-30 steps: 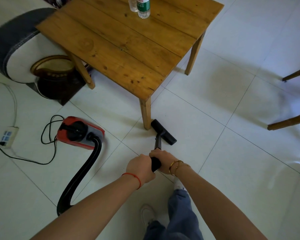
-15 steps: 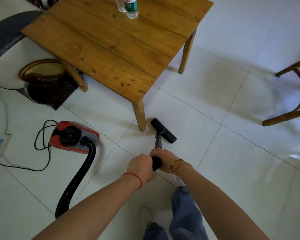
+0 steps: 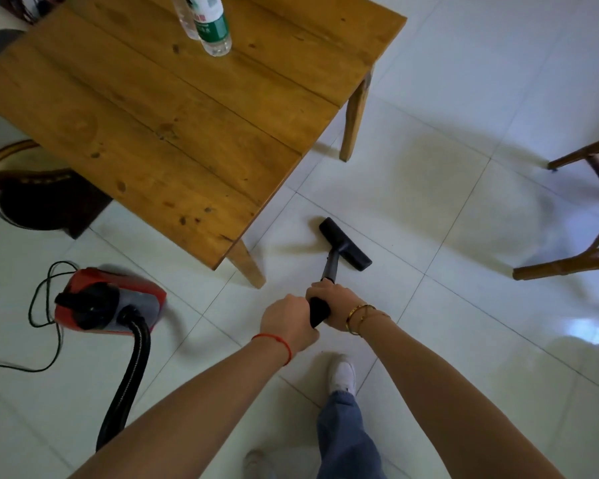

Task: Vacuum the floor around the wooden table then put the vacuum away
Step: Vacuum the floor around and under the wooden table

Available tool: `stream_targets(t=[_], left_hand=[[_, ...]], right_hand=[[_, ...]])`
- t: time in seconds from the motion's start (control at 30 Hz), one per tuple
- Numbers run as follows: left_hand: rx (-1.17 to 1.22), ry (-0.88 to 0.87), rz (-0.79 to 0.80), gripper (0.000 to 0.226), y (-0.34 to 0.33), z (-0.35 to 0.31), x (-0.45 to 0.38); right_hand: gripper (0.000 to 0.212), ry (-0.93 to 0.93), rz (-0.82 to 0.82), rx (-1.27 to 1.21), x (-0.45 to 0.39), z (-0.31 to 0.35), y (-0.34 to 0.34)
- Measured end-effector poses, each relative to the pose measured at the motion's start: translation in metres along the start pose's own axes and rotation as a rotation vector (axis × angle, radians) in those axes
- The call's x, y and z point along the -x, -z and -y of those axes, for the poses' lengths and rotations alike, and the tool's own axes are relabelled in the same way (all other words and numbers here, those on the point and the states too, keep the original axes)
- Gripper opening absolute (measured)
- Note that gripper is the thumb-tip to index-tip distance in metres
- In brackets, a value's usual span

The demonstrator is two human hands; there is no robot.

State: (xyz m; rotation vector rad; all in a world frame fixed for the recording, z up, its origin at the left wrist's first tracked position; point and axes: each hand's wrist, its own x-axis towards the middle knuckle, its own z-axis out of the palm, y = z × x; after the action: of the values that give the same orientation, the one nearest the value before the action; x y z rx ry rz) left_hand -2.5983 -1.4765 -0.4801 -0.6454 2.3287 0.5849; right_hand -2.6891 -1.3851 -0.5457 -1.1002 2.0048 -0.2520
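The wooden table [image 3: 159, 108] fills the upper left, its near leg [image 3: 248, 262] standing on white tile. The black vacuum nozzle [image 3: 344, 244] lies flat on the floor just right of that leg. A black wand [image 3: 329, 267] runs from it back to my hands. My right hand [image 3: 332, 302] grips the wand higher up, my left hand [image 3: 287, 321] grips its black handle end just behind. The red and grey vacuum body [image 3: 108, 299] sits on the floor at left, and its black hose [image 3: 128, 378] curves down under my left arm.
Two plastic bottles [image 3: 208, 24] stand on the table's far part. A dark round stool [image 3: 32, 191] sits under the table's left side. A wooden chair frame [image 3: 574, 236] stands at the right. A black power cord [image 3: 38, 316] loops beside the vacuum body. My white shoe [image 3: 341, 373] is below my hands.
The nozzle has slid right, away from the table's near leg. My view has shifted closer over the table, and my right foot has stepped forward. Both hands keep their hold.
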Motion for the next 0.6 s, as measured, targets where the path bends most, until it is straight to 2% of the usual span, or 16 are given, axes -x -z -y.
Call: stream_targets(t=[0.33, 0.6], left_hand=[[0.058, -0.023, -0.041, 0.013, 0.057, -0.090, -0.109], [0.046, -0.014, -0.017, 0.024, 0.077, -0.105, -0.136]], right_hand=[[0.018, -0.050, -0.035, 0.034, -0.044, -0.104, 0.109], [0.018, -0.075, -0.028, 0.047, -0.062, -0.125, 0.138]])
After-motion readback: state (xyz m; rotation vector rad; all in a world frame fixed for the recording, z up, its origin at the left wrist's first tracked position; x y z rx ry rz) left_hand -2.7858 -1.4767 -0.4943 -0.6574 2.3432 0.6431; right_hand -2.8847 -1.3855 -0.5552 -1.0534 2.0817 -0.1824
